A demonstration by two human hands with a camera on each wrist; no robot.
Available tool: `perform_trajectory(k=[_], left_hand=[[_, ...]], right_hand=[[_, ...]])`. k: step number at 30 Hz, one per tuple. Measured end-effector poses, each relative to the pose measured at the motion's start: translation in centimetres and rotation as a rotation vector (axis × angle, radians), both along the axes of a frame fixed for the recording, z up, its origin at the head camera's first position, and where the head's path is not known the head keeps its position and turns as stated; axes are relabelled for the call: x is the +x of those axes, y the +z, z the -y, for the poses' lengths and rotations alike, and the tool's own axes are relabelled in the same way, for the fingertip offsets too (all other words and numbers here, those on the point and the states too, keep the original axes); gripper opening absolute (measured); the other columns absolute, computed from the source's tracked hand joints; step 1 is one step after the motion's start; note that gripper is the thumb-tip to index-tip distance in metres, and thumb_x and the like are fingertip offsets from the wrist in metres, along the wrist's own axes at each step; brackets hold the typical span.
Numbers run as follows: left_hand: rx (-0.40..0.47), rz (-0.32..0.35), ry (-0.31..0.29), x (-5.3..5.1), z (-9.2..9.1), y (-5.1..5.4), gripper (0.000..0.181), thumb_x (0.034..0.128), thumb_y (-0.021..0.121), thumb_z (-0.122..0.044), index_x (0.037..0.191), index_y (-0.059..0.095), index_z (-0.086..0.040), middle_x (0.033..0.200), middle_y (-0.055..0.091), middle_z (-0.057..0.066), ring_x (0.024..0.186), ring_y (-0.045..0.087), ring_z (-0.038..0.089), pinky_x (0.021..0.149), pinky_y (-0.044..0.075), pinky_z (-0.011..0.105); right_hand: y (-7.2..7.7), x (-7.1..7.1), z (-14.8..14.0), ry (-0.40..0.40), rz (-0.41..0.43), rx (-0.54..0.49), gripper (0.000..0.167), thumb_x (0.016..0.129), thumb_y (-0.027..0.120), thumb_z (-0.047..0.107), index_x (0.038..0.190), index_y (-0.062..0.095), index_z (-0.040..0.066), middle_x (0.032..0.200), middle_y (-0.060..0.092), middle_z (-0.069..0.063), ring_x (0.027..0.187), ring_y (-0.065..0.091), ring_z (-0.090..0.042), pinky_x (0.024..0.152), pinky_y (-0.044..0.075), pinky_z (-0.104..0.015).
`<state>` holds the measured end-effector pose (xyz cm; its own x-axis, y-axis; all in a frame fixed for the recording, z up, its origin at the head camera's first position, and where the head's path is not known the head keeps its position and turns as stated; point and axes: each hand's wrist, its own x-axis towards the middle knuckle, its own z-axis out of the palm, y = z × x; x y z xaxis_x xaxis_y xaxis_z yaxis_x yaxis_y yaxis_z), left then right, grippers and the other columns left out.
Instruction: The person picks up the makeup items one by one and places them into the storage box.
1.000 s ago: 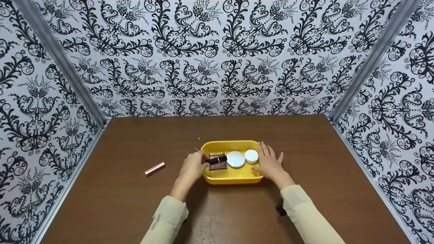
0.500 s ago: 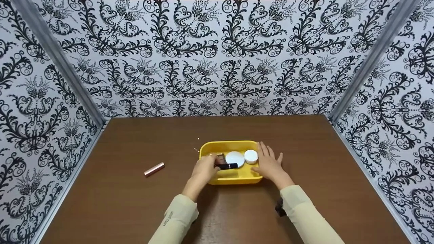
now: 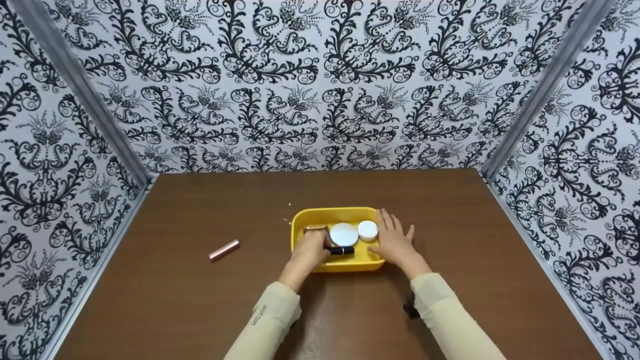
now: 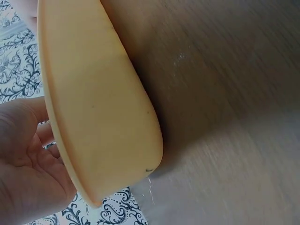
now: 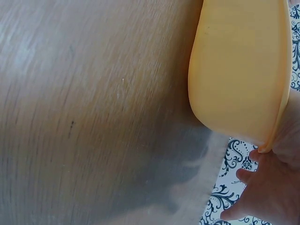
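My left hand (image 3: 311, 248) reaches over the near left rim of a yellow tray (image 3: 345, 267). Its fingers hold a black lipstick tube (image 3: 343, 250) with a silver band, low inside the tray; the fingertips are hidden. An eyeshadow palette (image 3: 320, 229) lies mostly hidden under this hand. Beside it in the tray are a round white compact (image 3: 344, 234) and a smaller white-lidded jar (image 3: 368, 230). My right hand (image 3: 395, 245) rests with straight, spread fingers on the tray's right end, thumb over the rim. Both wrist views show the tray's outer wall (image 4: 98, 108) and part of each hand.
A rose-gold tube (image 3: 224, 250) lies on the brown table (image 3: 200, 300) to the left of the tray. Small pale specks (image 3: 287, 220) dot the table near the tray's left end. Patterned walls (image 3: 320, 100) enclose the table at the back and sides.
My left hand has moved right and nearer with the black lipstick tube, from above the palette to the tray's near side. The right hand has stayed on the tray's right end.
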<state>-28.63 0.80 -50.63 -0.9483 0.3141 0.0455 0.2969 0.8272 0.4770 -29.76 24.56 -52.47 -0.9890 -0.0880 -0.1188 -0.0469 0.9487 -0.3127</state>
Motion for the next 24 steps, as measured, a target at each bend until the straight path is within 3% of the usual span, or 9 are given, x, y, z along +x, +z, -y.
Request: perform_trajectory(k=[5,12,16,24], left_hand=[[-0.047,0.047,0.044,-0.1,-0.7,0.1,0.012,0.0816,0.078,-0.009,0.091,0.071,-0.009,0.095,0.072,0.009,0.095,0.068,0.032,0.08,0.055,0.045],[-0.111,0.082,0.129,-0.3,-1.9,-0.1,0.017,0.0797,0.081,-0.015,0.078,0.066,-0.008,0.095,0.071,0.014,0.09,0.069,0.035,0.073,0.056,0.047],[-0.123,0.115,0.132,-0.5,-2.3,-0.6,0.019,0.0794,0.081,-0.017,0.076,0.065,-0.008,0.094,0.071,0.012,0.09,0.069,0.033,0.074,0.056,0.045],[-0.101,0.116,0.121,-0.6,-2.7,-1.1,0.018,0.0789,0.082,-0.016,0.077,0.068,-0.005,0.094,0.071,0.014,0.092,0.069,0.034,0.08,0.057,0.045]], right_hand=[[0.2,0.1,0.2,-0.001,-0.009,0.007,0.104,0.09,0.072,0.04,0.161,0.003,0.009,0.169,0.006,-0.014,0.154,0.011,-0.041,0.113,0.001,-0.078],[0.3,0.2,0.3,0.003,-0.019,0.007,0.104,0.089,0.073,0.038,0.16,0.005,0.007,0.168,0.008,-0.015,0.153,0.012,-0.042,0.112,0.002,-0.079],[0.2,0.2,0.2,0.005,-0.021,0.006,0.103,0.089,0.073,0.039,0.16,0.006,0.008,0.168,0.009,-0.015,0.153,0.013,-0.042,0.112,0.003,-0.079],[0.1,0.2,0.1,0.002,-0.016,0.003,0.103,0.089,0.073,0.039,0.161,0.005,0.008,0.168,0.008,-0.015,0.153,0.013,-0.043,0.112,0.002,-0.079]])
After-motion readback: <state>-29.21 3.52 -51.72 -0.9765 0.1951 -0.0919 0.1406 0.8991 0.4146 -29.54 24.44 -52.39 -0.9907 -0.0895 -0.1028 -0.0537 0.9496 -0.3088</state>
